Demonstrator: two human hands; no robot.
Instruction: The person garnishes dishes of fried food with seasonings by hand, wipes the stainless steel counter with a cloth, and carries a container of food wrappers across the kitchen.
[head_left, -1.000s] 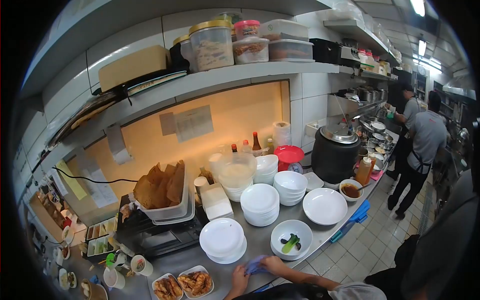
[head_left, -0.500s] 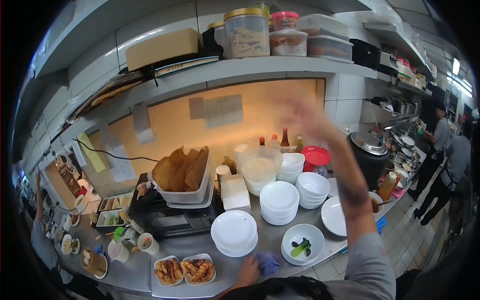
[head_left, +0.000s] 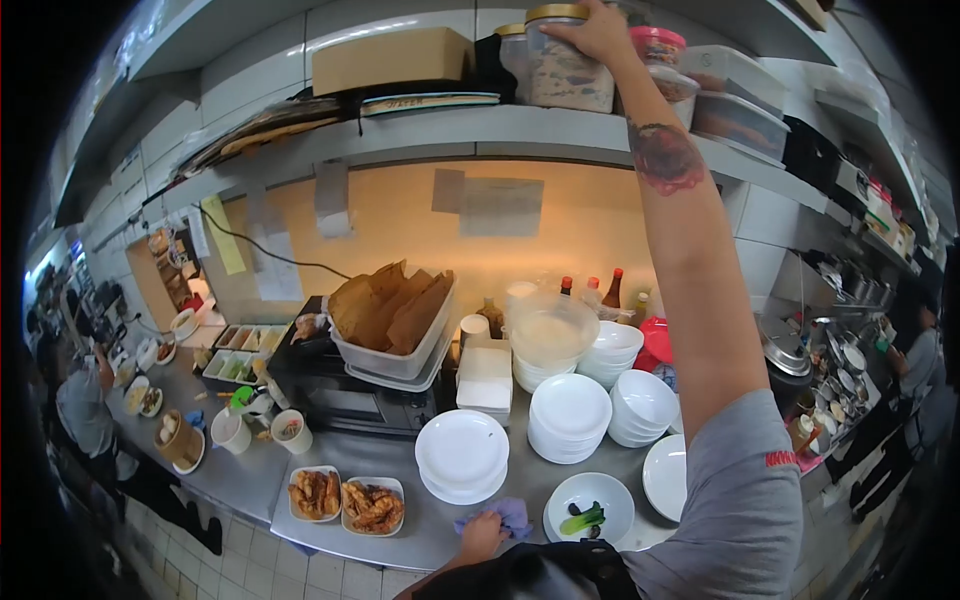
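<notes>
My right hand [head_left: 598,36] is raised to the upper shelf and grips a clear plastic jar [head_left: 570,78] near its gold lid, the thumb on the jar's front. Pale flaky pieces fill the jar. Low on the steel counter, my left hand [head_left: 483,538] holds a bunched purple cloth [head_left: 507,517]. To the right of the cloth is a white bowl [head_left: 612,500] with green vegetable and dark pieces [head_left: 583,520] in it. A stack of white plates [head_left: 462,450] stands just beyond my left hand. Left of it are two white dishes of browned fried food [head_left: 373,507].
Tubs [head_left: 738,125] and a cardboard box [head_left: 392,60] share the shelf [head_left: 430,130]. Below are stacked bowls [head_left: 643,405], plates [head_left: 570,405], bottles [head_left: 614,288] and a paper-lined tub [head_left: 400,345]. A co-worker [head_left: 95,405] stands left; others [head_left: 905,400] are at right.
My right hand has risen from mid-air in front of the wall to the jar and taken hold of it. My left hand stays at the cloth. The view has shifted.
</notes>
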